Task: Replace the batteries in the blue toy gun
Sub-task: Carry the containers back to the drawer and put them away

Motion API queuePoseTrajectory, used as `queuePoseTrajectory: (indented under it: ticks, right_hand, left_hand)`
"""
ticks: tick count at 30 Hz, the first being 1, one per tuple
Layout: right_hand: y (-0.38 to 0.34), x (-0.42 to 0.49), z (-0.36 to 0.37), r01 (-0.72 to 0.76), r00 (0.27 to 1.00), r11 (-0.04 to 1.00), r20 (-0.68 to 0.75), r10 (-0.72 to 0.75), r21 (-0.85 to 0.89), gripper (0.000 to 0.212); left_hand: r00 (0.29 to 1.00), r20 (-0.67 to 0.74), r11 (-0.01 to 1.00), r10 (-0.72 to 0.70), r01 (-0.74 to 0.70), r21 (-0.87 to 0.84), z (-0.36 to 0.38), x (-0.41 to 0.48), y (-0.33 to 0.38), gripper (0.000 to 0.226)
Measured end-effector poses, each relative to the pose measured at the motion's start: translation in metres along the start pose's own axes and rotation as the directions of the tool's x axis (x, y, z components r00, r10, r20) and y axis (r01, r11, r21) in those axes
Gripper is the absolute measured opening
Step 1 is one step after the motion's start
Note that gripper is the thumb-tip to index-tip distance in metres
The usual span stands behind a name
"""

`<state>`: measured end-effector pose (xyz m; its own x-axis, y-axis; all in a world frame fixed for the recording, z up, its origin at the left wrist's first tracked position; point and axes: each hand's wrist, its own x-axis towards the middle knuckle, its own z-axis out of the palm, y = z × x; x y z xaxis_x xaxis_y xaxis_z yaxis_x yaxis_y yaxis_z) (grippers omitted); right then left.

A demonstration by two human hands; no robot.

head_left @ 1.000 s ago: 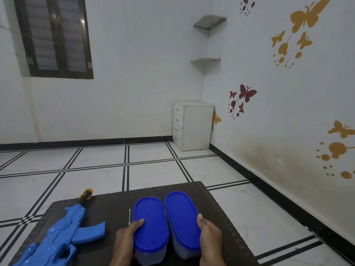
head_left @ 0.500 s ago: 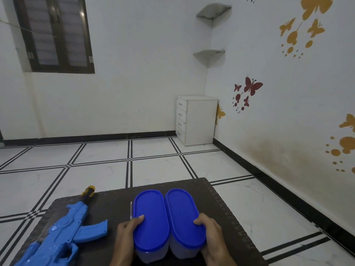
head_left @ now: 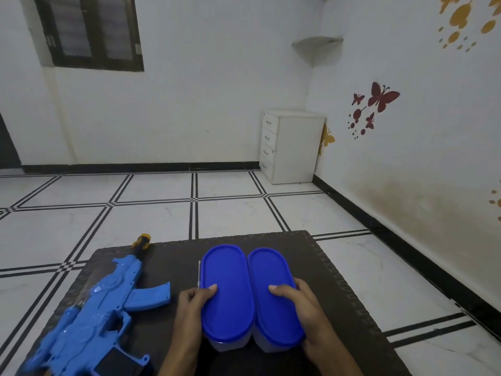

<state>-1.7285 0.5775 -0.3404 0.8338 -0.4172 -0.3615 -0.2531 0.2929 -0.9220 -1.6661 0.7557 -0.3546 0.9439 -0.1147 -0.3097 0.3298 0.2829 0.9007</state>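
The blue toy gun (head_left: 100, 308) lies flat on the left of a dark woven mat (head_left: 325, 267), its yellow and black muzzle pointing away from me. Two oval containers stand side by side in the mat's middle, both with blue lids: the left container (head_left: 226, 294) and the right container (head_left: 271, 297). My left hand (head_left: 193, 305) grips the left container's outer side, thumb on the lid. My right hand (head_left: 301, 305) grips the right container's outer side, thumb on its lid. What the containers hold is hidden.
A thin metal pin-like tool (head_left: 199, 272) lies on the mat just left of the containers. White tiled floor with black lines surrounds the mat. A white drawer cabinet (head_left: 292, 146) stands in the far corner.
Both thumbs have slid further onto the lids and my grip on the containers has tightened. The view has tilted down slightly. The gun has not moved.
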Motion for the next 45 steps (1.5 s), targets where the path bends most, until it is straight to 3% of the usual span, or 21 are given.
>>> queuePoseTrajectory:
  ticks: [7,13,18,23,27,30,38,42,45]
  right_hand:
    - [-0.022,0.028,0.003,0.023,0.999,0.999,0.022,-0.023,0.024,0.024]
    - [-0.049,0.070,0.011,0.090,0.996,0.991,-0.008,-0.090,0.098,0.031]
    - [-0.085,0.069,0.030,-0.001,1.000,0.995,0.014,0.000,0.096,0.034]
    - [-0.148,0.036,0.049,-0.104,0.994,0.992,-0.010,0.105,0.078,0.038]
    - [-0.218,-0.008,0.067,-0.169,0.985,0.985,-0.019,0.170,0.043,0.037]
    - [-0.277,-0.034,0.086,-0.203,0.979,0.979,-0.020,0.204,0.030,0.043]
    - [-0.399,-0.078,0.140,-0.177,0.980,0.983,0.098,0.171,0.045,0.049]
    - [-0.437,-0.090,0.164,-0.180,0.968,0.983,0.183,0.172,0.027,0.056]
    - [-0.453,-0.097,0.183,-0.175,0.952,0.985,0.254,0.170,-0.003,0.059]
  left_hand:
    - [0.998,-0.036,0.999,0.053,-0.054,-0.007,0.019,0.024,0.018,0.045]
    - [0.995,0.060,0.994,0.078,-0.082,0.071,0.039,0.075,0.056,0.031]
    - [0.998,0.057,0.994,-0.031,0.025,0.104,0.030,0.075,0.087,0.051]
    - [0.984,0.082,0.979,-0.160,0.148,0.140,0.035,0.044,0.156,0.063]
    - [0.967,0.087,0.956,-0.240,0.220,0.196,0.044,0.006,0.233,0.024]
    - [0.963,0.072,0.948,-0.259,0.239,0.212,0.053,-0.017,0.300,0.017]
    - [0.972,0.025,0.958,-0.236,0.228,0.174,0.066,-0.073,0.443,0.046]
    - [0.982,-0.027,0.966,-0.186,0.188,0.177,0.063,-0.097,0.488,0.028]
    - [0.986,-0.076,0.973,-0.150,0.161,0.168,0.052,-0.110,0.507,0.029]
